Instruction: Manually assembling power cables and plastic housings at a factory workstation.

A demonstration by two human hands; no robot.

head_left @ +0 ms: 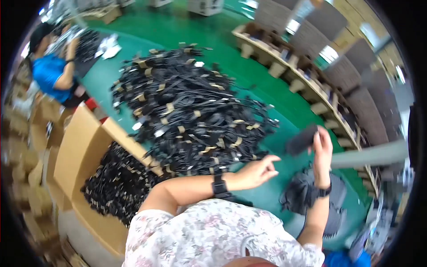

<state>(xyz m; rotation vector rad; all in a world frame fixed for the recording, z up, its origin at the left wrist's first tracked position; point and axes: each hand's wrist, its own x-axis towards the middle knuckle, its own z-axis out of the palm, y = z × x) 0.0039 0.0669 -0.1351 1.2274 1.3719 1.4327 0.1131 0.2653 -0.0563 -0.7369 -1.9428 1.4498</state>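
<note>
Dark item (300,141) — right hand (322,147) is gripping.
Left hand (250,174) is hovering empty, half-curled — end-only grip possibly risking a drop.

At right of centre, the blurred oblong item (300,141) is plain charcoal black. Below it, the heap of pouches (296,191) is dark grey to black. The table (262,196) is teal green, and the floor (173,20) at top centre a brighter green. Across the middle, the cable pile (191,95) is black, flecked with tan and white. At lower left, the carton (66,155) is tan-brown; the cables inside (113,187) are black, speckled beige. At bottom centre, the blouse (209,231) is white with a pink-and-grey floral print. Upper left, a co-worker's shirt (49,78) is bright blue.
</note>
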